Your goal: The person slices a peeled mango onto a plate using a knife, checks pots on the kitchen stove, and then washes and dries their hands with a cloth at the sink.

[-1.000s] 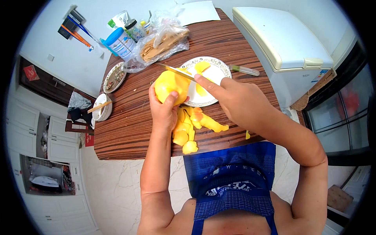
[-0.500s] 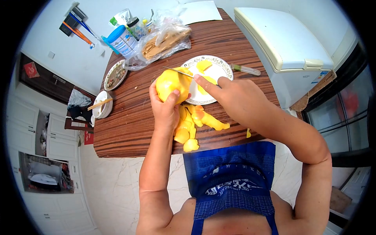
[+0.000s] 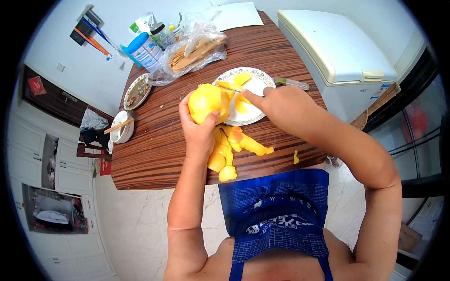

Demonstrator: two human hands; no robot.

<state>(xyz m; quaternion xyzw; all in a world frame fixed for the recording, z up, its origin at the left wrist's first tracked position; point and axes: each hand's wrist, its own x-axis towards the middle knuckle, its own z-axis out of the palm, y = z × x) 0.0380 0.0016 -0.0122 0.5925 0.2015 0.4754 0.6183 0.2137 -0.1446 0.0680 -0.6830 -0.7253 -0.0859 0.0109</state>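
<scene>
My left hand (image 3: 199,129) is wrapped around a large peeled mango (image 3: 205,104), its thumb pressed on the near side. In my right hand (image 3: 288,107) is a knife (image 3: 226,87), its handle mostly hidden by the fingers and its blade at the mango's right side. A yellow piece lies along the blade, over the plate's left edge. Beneath, the white plate (image 3: 269,84) with a patterned rim holds several mango slices (image 3: 241,78). Strips of mango peel (image 3: 251,144) are heaped on the table just in front of the plate.
A slim clear-and-green object (image 3: 291,83) lies right of the plate. Behind are a plastic bag (image 3: 199,51) and a blue-lidded can (image 3: 143,49). At the left stand a bowl with chopsticks (image 3: 123,131) and a food dish (image 3: 137,91). A white chest freezer (image 3: 337,47) flanks the table.
The knife has moved down and right from the mango's top to its right side, and a piece now lies along the blade. The mango has shifted slightly in my left hand.
</scene>
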